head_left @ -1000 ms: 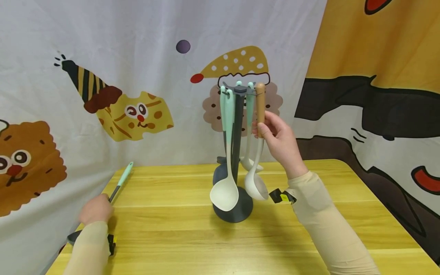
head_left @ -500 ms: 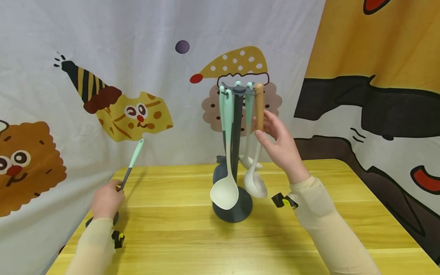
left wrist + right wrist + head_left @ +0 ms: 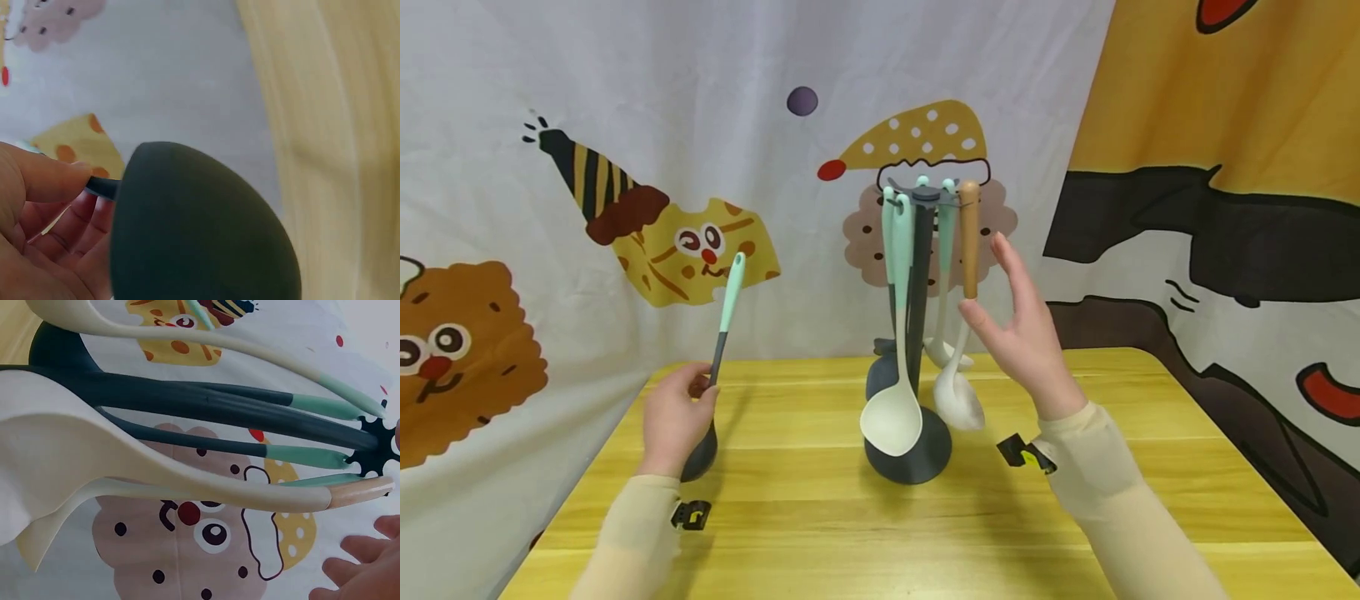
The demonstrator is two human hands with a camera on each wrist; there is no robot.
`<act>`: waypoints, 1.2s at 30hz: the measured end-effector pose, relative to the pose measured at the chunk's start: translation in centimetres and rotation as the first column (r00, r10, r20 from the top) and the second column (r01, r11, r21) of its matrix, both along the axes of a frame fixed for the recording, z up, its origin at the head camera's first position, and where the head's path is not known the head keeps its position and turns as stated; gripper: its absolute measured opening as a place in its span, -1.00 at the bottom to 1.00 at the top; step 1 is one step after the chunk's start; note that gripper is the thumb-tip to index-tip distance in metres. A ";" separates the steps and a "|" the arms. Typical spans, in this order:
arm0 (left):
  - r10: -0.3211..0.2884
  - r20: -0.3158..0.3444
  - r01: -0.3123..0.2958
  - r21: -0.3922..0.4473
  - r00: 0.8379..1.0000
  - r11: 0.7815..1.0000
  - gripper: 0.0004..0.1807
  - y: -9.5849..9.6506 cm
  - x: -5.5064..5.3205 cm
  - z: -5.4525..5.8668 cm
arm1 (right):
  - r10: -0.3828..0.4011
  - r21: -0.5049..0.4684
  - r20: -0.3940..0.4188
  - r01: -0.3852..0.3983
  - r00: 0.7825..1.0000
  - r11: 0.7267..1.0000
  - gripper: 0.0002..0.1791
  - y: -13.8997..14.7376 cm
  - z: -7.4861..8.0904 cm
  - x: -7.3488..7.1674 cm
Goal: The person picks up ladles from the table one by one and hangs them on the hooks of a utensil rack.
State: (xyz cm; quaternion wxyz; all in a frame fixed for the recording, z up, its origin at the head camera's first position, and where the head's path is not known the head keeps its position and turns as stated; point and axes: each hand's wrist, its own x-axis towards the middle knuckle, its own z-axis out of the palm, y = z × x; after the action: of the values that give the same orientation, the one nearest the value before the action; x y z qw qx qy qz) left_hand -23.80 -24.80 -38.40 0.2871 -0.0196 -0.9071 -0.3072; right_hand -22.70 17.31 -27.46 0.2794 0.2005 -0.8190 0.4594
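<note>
My left hand [image 3: 673, 421] grips the shaft of a dark grey ladle [image 3: 729, 300] with a mint handle, held upright, handle end up. In the left wrist view the ladle's bowl [image 3: 200, 225] fills the lower middle, with thumb and fingers around the shaft. My right hand [image 3: 1026, 354] is spread beside a cream ladle with a wooden handle [image 3: 970, 242], which hangs on a dark utensil stand [image 3: 932, 462]. The thumb tip is right at the handle's lower end; the other fingers stand apart from it. The right wrist view shows the fingers [image 3: 362, 550] straight and the ladle's wooden handle [image 3: 359, 491] near them.
A cream ladle with a mint handle [image 3: 891, 421] hangs at the stand's front. Several more mint-handled utensils hang around it, including a white one [image 3: 938, 354] behind and a dark one [image 3: 882, 379]. The wooden table [image 3: 797, 517] ends at a patterned cloth [image 3: 730, 75].
My left hand has lifted the dark ladle from the table's left side, moving right and turning it upright. My right hand has let go of the wooden handle and opened its fingers.
</note>
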 end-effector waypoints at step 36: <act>-0.300 -0.403 0.427 0.275 0.865 0.861 -0.68 12.4 5.7 3.8 | 0.004 0.018 -0.330 0.002 0.944 1.000 0.16 -2.7 -0.2 4.5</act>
State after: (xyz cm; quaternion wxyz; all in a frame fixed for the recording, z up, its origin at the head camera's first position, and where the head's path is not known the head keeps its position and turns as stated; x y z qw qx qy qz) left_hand -18.12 -12.42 -34.57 0.3765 -0.1944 -0.7507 -0.5068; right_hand -18.19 14.64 -27.69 0.4102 0.2775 -0.7648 0.4120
